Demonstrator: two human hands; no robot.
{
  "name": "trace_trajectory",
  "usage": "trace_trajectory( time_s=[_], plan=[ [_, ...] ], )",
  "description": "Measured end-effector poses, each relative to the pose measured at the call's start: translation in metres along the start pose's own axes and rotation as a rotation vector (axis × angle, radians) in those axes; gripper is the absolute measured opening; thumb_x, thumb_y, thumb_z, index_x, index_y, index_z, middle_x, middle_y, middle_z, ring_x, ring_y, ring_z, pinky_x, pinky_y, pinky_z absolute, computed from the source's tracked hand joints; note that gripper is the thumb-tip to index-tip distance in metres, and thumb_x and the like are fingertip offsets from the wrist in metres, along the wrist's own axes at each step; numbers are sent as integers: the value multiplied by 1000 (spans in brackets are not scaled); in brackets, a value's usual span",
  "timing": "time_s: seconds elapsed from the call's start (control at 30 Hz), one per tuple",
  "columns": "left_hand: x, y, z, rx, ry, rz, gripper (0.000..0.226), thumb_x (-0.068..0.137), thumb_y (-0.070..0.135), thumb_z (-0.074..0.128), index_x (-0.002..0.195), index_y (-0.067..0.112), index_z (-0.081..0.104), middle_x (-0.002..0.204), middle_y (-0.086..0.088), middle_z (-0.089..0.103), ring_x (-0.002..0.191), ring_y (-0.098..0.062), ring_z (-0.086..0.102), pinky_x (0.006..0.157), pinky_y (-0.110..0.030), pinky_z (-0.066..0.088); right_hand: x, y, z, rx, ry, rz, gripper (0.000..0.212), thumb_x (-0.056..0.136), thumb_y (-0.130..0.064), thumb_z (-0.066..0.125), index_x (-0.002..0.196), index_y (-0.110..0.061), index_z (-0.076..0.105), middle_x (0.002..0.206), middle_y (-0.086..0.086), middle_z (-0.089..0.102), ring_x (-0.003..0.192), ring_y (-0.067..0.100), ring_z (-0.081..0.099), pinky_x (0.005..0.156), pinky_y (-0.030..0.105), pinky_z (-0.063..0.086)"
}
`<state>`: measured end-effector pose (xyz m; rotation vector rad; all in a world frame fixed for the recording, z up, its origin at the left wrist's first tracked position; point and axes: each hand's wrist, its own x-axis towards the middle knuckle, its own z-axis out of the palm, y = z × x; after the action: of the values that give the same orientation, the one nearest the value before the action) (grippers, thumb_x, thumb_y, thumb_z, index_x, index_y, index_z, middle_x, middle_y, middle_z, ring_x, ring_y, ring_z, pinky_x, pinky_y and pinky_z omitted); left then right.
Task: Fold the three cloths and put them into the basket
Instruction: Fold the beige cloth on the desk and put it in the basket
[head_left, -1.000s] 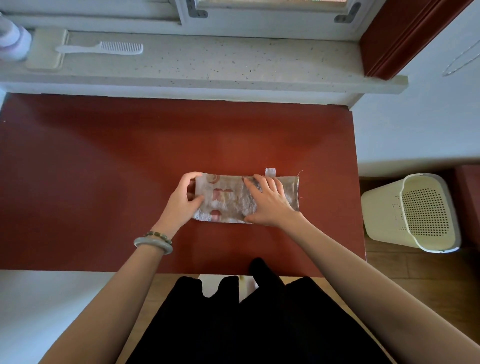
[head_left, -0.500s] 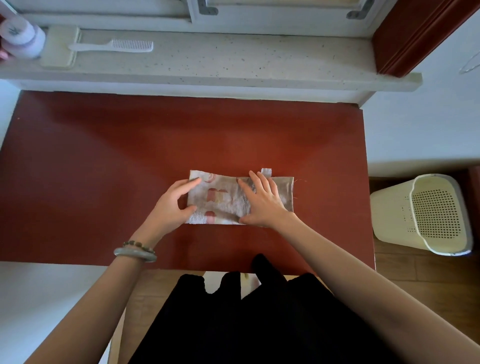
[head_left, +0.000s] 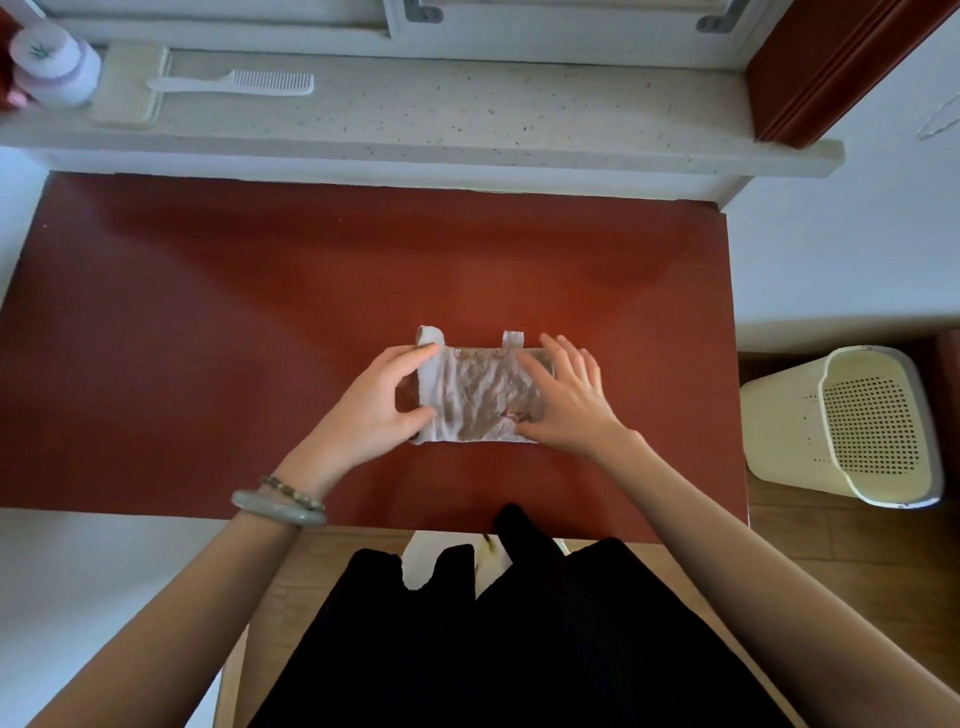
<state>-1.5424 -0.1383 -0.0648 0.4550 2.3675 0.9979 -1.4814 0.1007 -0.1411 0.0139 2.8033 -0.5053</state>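
Folding: I pinch the cloth (head_left: 483, 400) end w/ left hand (head_left: 366, 410), right hand (head_left: 571, 402) flat on it; next lay it over straight

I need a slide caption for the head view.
Left hand grips one end of the cloth on the red table; right hand presses it flat.

The cloth (head_left: 483, 400) at mid-frame is thin woven fabric, matt and crinkled, with a paler band along its left edge. Under it the table (head_left: 234, 322) has a smooth red-brown top with a soft sheen. Light pools near its centre. Across the top of the frame the sill (head_left: 493, 124) looks like speckled stone, matt. The comb (head_left: 234, 83) on it is white plastic. At the right edge the basket (head_left: 779, 415) is smooth cream plastic, its wall perforated. The floor (head_left: 831, 561) at lower right shows wood grain. The bangle (head_left: 278, 512) at lower left is smooth and glossy.
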Motion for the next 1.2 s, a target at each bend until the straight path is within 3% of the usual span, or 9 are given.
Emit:
trace_trajectory(
  time_s=[0.2,0.43,0.63,0.7,0.77,0.83,0.9,1.07,1.2],
  plan=[
    [22,32,56,76,-60,30,68,82,14,68,143,20,37,145,-1,38,130,-17,40,99,-20,30,-25,43,-1,-6,-95,134,105,63,-60,68,146,-36,10,157,14,-1,144,32,-7,114,53,-4],
    [41,52,105,229,-40,29,67,84,13,63,144,14,33,143,-7,38,124,-26,48,95,-33,42,-24,48,2,101,-84,173,99,65,-62,66,145,-42,11,157,14,-2,143,33,-9,113,54,-4],
    [55,60,126,247,-68,33,73,83,14,64,147,15,27,143,-12,38,120,-32,51,92,-34,44,-25,46,3,108,-108,181,100,67,-64,65,146,-42,8,157,14,-2,144,32,-9,113,53,-4],
    [57,60,130,192,-157,41,81,82,13,67,149,17,21,145,-11,37,120,-29,52,95,-36,47,-26,46,0,134,-134,179,100,67,-60,67,145,-42,8,157,14,-3,144,31,-9,114,53,-4],
    [54,55,129,148,-183,74,81,83,12,67,150,19,21,145,-10,39,120,-26,52,97,-38,47,-28,47,-5,207,-151,172,95,69,-45,68,146,-40,11,157,14,0,144,30,-8,115,50,-3],
    [47,43,119,177,-73,130,67,87,13,62,146,17,30,142,-9,45,123,-25,50,102,-39,43,-30,47,-10,312,-76,164,87,71,-23,62,146,-34,19,156,13,9,144,29,-2,116,46,0],
    [41,23,106,351,65,207,58,90,19,59,143,9,36,142,-12,47,131,-28,43,108,-40,34,-31,43,-13,303,65,106,76,75,-16,57,144,-24,28,154,12,19,144,28,7,116,44,6],
    [32,-26,84,702,72,162,73,94,46,42,149,5,15,158,-11,15,146,-26,11,118,-41,5,-17,21,-1,-64,95,-159,69,89,-36,50,147,-10,21,156,12,15,145,29,8,116,45,7],
    [36,-39,84,853,-54,162,78,91,58,23,150,8,11,159,-10,12,147,-25,9,118,-43,0,-13,21,15,-232,12,-187,72,94,-46,38,147,-6,12,157,11,9,145,27,4,117,44,2]
  ],
)
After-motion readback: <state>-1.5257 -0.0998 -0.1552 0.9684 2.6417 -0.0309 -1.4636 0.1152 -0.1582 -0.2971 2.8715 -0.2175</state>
